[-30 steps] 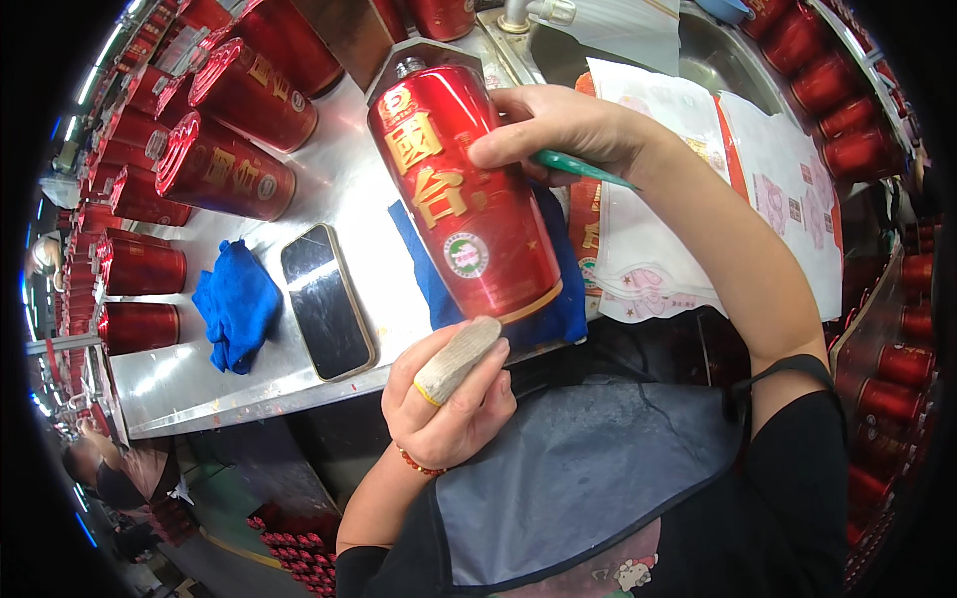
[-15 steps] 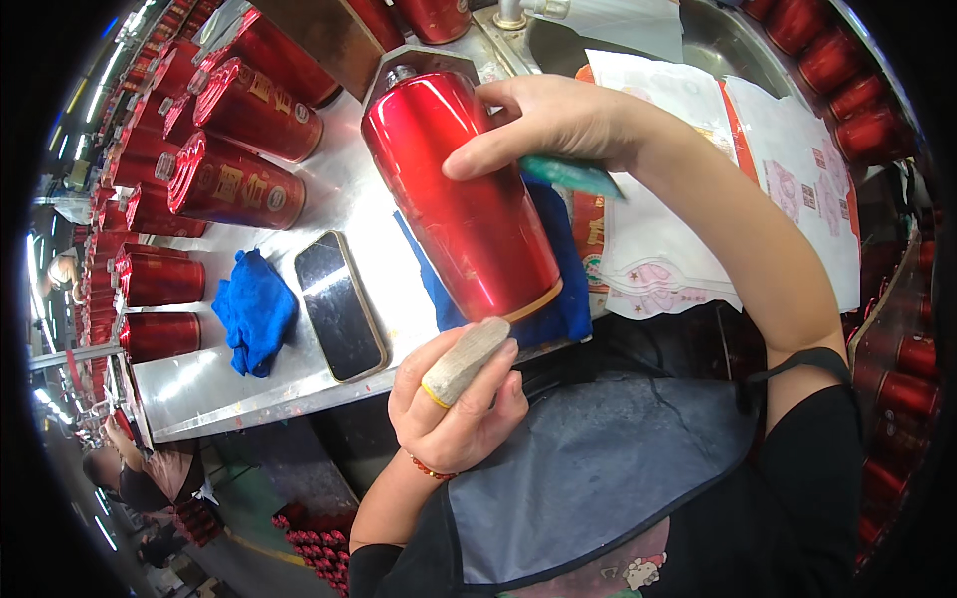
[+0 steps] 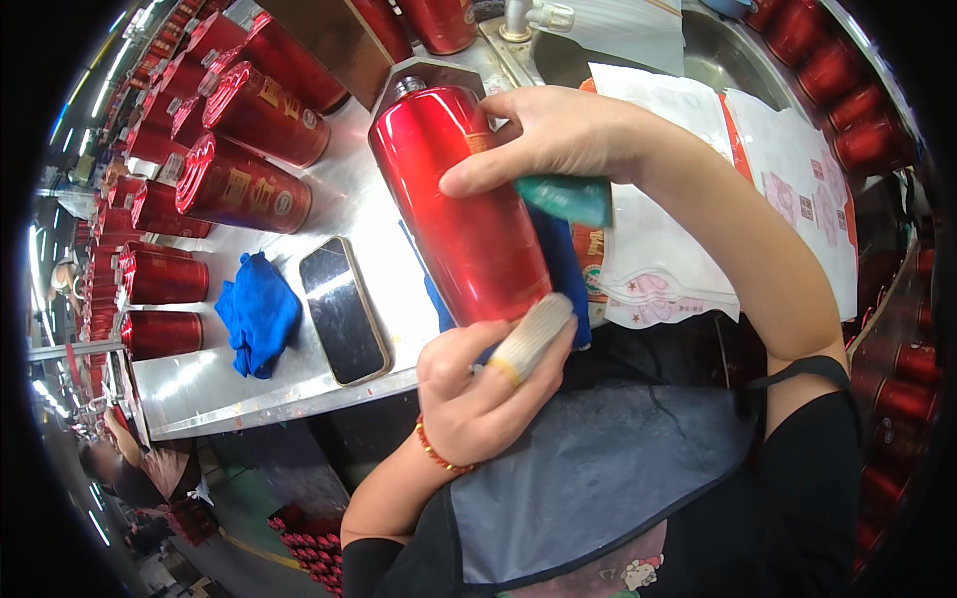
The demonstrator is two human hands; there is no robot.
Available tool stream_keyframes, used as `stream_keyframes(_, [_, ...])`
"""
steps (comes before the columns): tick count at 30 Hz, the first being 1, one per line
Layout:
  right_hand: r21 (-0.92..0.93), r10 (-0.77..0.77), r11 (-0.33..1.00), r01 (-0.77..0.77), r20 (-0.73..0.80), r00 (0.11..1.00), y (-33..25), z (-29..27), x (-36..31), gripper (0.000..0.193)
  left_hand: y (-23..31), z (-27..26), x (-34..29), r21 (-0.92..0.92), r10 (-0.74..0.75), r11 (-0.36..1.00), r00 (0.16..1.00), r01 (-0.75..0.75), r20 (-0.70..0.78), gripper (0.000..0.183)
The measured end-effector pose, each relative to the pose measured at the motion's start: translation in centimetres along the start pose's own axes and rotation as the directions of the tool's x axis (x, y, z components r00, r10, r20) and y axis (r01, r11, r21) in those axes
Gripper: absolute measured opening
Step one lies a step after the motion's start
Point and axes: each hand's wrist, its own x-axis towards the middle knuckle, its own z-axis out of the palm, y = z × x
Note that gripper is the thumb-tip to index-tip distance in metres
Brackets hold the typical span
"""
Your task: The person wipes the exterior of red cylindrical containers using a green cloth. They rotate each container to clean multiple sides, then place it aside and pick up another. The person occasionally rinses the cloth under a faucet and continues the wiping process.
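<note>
A glossy red bottle is tilted above the metal worktop, its threaded neck at the far end and its base toward me. My right hand grips its upper body, thumb across the front; some fingers are hidden behind. A green, slightly shiny piece sticks out beneath that palm; its kind is unclear. At the base end is my left hand, fingers curled against the bottle's bottom edge. A ribbed off-white finger cover with a yellow rim sits on one of its fingers. Blue cloth shows behind the bottle.
Several red bottles stand at the left of the metal worktop. A crumpled blue cloth and a phone lie nearer. White printed sheets are on the right, below a sink. More red bottles line the far right.
My left hand has moved right along the bottle's base, its covered finger now against the bottom edge. The bottle has shifted slightly and the green piece has turned in my right hand.
</note>
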Motion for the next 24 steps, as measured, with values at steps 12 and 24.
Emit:
stream_keyframes(12, [-0.208,0.088,0.967,-0.146,-0.263,0.961,2.4,-6.5,-6.3,0.047,-0.8,2.1,-3.0,-0.183,-0.416,0.907,0.877,0.380,-0.240,0.046])
stream_keyframes(24, [-0.075,0.011,0.997,-0.021,-0.130,0.991,2.1,-5.4,-4.7,0.038,-2.8,-0.1,0.5,-0.105,0.102,0.990,0.990,-0.092,0.094,0.036])
